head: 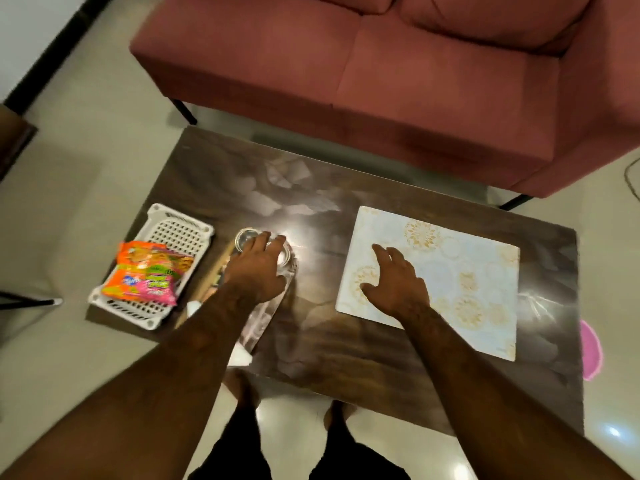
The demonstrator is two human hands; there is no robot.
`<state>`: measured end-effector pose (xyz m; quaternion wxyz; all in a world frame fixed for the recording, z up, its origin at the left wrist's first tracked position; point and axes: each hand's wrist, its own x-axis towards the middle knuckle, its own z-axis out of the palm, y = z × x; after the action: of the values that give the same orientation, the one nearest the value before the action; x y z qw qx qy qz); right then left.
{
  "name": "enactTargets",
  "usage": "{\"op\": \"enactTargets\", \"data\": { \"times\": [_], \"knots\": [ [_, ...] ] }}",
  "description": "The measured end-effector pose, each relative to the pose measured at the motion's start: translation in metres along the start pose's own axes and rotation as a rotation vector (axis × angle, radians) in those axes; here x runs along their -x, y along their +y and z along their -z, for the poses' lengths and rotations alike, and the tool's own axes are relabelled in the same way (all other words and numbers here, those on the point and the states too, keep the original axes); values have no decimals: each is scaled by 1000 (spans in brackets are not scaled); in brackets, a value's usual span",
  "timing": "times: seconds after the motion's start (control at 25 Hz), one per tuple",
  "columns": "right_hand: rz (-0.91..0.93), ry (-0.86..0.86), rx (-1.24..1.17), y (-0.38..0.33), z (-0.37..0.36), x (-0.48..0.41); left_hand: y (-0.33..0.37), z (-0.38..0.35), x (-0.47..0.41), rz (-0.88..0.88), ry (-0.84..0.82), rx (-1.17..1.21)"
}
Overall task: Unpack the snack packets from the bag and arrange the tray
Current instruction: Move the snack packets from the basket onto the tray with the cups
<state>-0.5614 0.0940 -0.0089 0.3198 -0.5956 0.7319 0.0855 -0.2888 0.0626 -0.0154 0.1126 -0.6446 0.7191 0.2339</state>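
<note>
A white perforated plastic basket stands at the table's left end. Two snack packets lie in it, an orange one and a pink one. To its right lies a shiny tray with a wooden edge, carrying clear glass bowls. My left hand reaches over the tray, its fingers bent over a glass bowl. A flat white bag with gold flower prints lies on the right half of the table. My right hand rests on its left part, fingers spread.
The dark wooden coffee table has a pink sofa right behind it. A pink round thing sits on the floor off the table's right edge. My legs stand at the near edge.
</note>
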Motion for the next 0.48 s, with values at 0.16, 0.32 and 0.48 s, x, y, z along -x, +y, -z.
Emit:
{"op": "enactTargets", "data": {
  "times": [0.16,0.32,0.48],
  "knots": [
    [1,-64,-12,-80,-49,-4,-85,-6,15,38,9,64],
    [111,-203,7,-156,-101,-11,-165,-20,33,87,-74,159],
    [155,-265,75,-196,-142,-14,-201,-41,41,79,-120,210]
  ]
}}
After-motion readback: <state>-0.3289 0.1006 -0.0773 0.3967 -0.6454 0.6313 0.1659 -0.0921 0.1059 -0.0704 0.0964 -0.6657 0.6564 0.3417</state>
